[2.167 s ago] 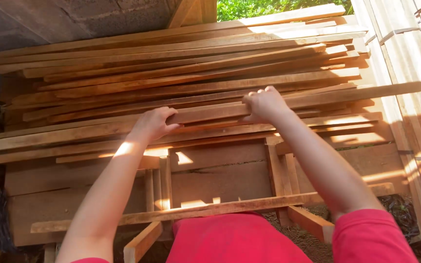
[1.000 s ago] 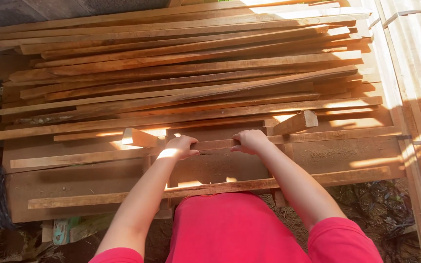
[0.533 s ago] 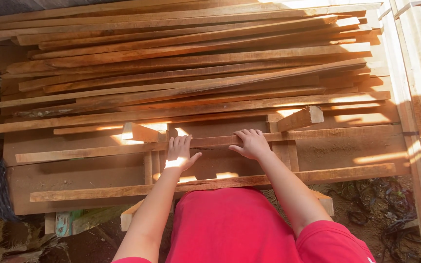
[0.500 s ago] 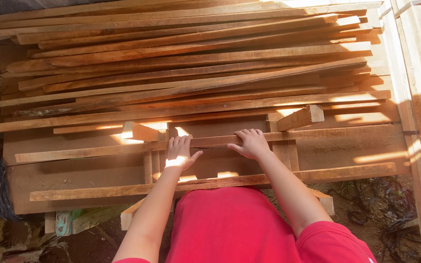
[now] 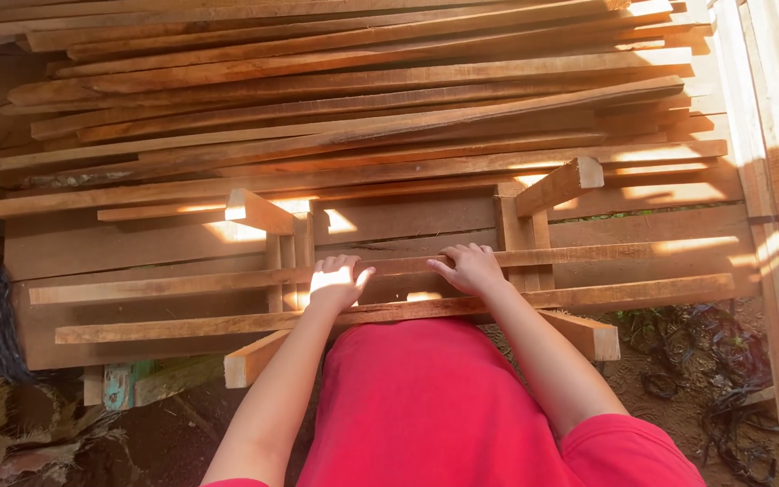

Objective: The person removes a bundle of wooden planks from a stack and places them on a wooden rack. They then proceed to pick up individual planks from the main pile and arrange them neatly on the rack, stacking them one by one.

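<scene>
No packages, labels, signs or screens in view — only bare wood.

From my remote station I note the left hand (image 5: 337, 281) and right hand (image 5: 469, 268) lying palm-down, fingers spread, on a long wooden slat (image 5: 227, 281) laid across a wooden frame (image 5: 559, 185). A second slat (image 5: 642, 290) runs just below the hands. A stack of planks (image 5: 362, 90) fills the upper view. A red garment (image 5: 426, 406) covers the person.
</scene>
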